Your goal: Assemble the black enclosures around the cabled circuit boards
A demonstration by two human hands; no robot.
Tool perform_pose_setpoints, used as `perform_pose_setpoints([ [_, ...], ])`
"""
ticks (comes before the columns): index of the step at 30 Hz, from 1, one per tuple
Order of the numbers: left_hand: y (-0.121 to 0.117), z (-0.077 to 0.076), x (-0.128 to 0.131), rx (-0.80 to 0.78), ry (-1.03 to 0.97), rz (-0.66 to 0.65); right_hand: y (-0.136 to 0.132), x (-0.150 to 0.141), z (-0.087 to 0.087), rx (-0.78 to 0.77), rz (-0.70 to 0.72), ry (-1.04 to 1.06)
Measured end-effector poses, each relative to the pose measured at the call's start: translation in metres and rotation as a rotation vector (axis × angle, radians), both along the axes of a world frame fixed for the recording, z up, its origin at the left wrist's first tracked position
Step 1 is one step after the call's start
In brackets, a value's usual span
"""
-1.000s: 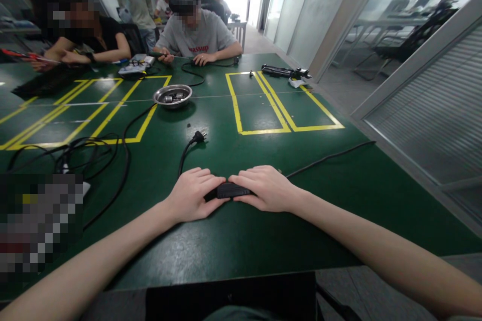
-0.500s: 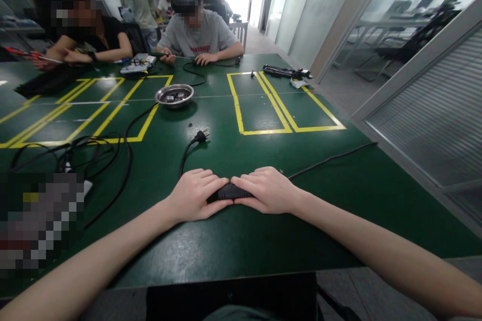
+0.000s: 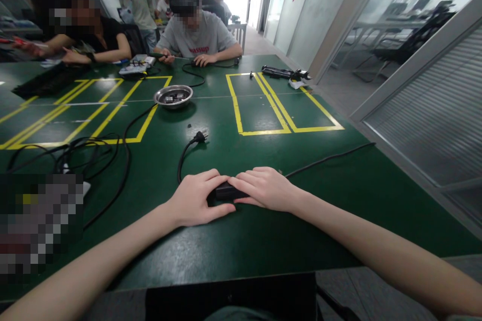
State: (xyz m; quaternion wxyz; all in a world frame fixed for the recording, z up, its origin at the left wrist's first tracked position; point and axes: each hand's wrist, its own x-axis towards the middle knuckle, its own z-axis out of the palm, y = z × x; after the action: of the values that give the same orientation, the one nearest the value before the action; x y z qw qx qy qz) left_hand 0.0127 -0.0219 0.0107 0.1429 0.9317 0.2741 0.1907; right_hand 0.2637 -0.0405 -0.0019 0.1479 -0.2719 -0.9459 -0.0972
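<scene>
A black power adapter (image 3: 229, 191) lies on the table in front of me, partly covered by both hands. My left hand (image 3: 198, 195) curls round its left end, with the fingers on the far side and the thumb a little off the near side. Over the right end my right hand (image 3: 263, 188) is closed, thumb along the near edge. From behind the left hand a cord bends up to a black mains plug (image 3: 200, 136) with metal pins. Another black cable (image 3: 331, 161) leads away to the right from behind my right hand.
Ahead is a metal bowl (image 3: 173, 96) with small metal parts. Tangled black cables (image 3: 90, 153) lie to the left, near a blurred-out object (image 3: 41, 220). A folded black tripod-like item (image 3: 285, 73) lies at the back right. Two people sit across the green table (image 3: 241, 246).
My left thumb has moved off the near side of the adapter, opening a gap. The adapter has turned slightly under my hands. Across the table, a person's arm has shifted left.
</scene>
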Motion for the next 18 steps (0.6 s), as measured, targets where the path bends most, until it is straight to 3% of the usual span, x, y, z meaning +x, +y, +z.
perform_pose_setpoints([
  [6,-0.001,0.005,0.000,-0.267,-0.055,0.123,0.001,0.001,0.000,0.064,-0.015,0.041],
  [15,-0.002,0.011,0.001,-0.423,-0.102,0.115,0.000,0.010,0.000,0.165,0.055,0.093],
  [18,-0.002,0.008,0.001,-0.484,-0.130,0.142,0.000,0.008,0.002,0.113,0.070,0.131],
])
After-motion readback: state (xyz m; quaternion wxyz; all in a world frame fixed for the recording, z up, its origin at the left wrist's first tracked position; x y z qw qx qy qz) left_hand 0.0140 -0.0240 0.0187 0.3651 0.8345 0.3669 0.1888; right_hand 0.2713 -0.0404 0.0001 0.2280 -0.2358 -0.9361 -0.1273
